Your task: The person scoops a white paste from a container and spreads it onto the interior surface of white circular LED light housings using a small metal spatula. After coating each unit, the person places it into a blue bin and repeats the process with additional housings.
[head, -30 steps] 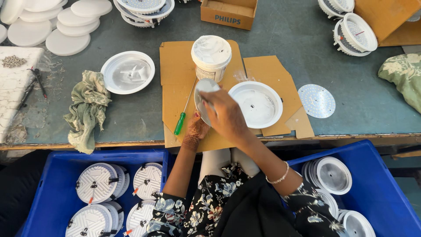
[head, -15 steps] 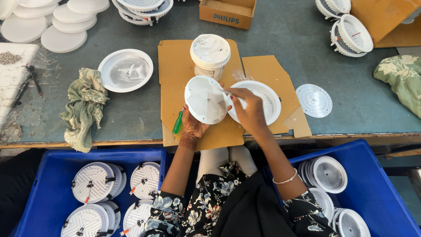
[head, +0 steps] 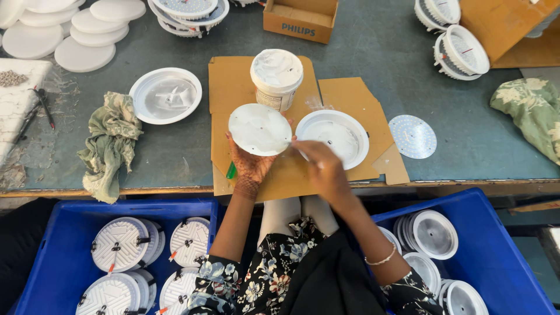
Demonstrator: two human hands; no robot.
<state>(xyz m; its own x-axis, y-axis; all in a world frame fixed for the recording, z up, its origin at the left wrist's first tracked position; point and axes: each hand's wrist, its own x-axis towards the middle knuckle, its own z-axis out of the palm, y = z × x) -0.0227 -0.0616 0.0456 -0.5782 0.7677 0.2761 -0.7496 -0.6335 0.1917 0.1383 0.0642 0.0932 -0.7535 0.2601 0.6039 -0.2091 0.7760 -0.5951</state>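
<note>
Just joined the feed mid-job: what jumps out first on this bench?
At centre, over brown cardboard sheets, the left hand holds up a round white plastic disc while the right hand works at its edge. Behind it stands a white lidded tub; blue plastic crates of white round lamp housings flank the person.

A white disc (head: 259,129) sits in the henna-patterned left hand (head: 251,166) over brown cardboard (head: 344,99) on a grey-green table (head: 373,41), beside a faded green rag (head: 111,146) (blotchy), with blue crates (head: 46,245) and a black floral-print sleeve (head: 227,286) below.
</note>
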